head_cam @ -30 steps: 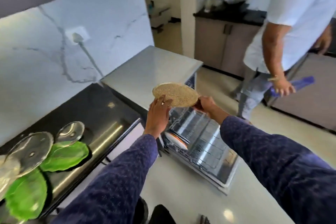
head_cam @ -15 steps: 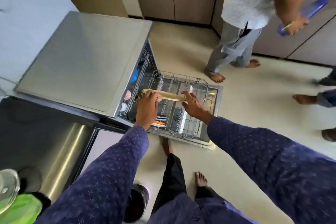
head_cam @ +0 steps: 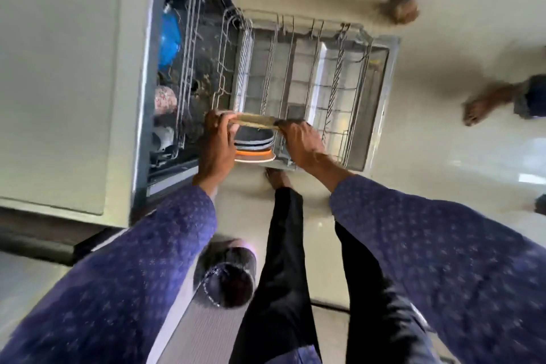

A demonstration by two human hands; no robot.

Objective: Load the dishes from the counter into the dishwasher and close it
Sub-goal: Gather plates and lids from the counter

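Observation:
A tan speckled plate (head_cam: 256, 120) is held edge-up over the pulled-out lower rack (head_cam: 310, 89) of the open dishwasher (head_cam: 141, 97). My left hand (head_cam: 217, 145) grips its left rim and my right hand (head_cam: 301, 142) pinches its right rim. Just below the plate stand a dark striped plate (head_cam: 254, 140) and an orange-rimmed white plate (head_cam: 255, 156) in the rack's near end. The upper rack (head_cam: 189, 53) inside the machine holds a blue item (head_cam: 170, 38), a pink patterned bowl (head_cam: 165, 100) and a white cup (head_cam: 162, 136).
The dishwasher's flat grey top (head_cam: 59, 83) fills the left. Another person's bare feet (head_cam: 399, 9) stand on the cream floor beyond the open door, a third person's foot (head_cam: 478, 106) to the right. My own foot (head_cam: 276, 177) is beside the door's near edge.
The plate has come down from chest height over the dishwasher top to the lower rack and turned on edge. My head has tipped to look straight down. The bystander stepped away.

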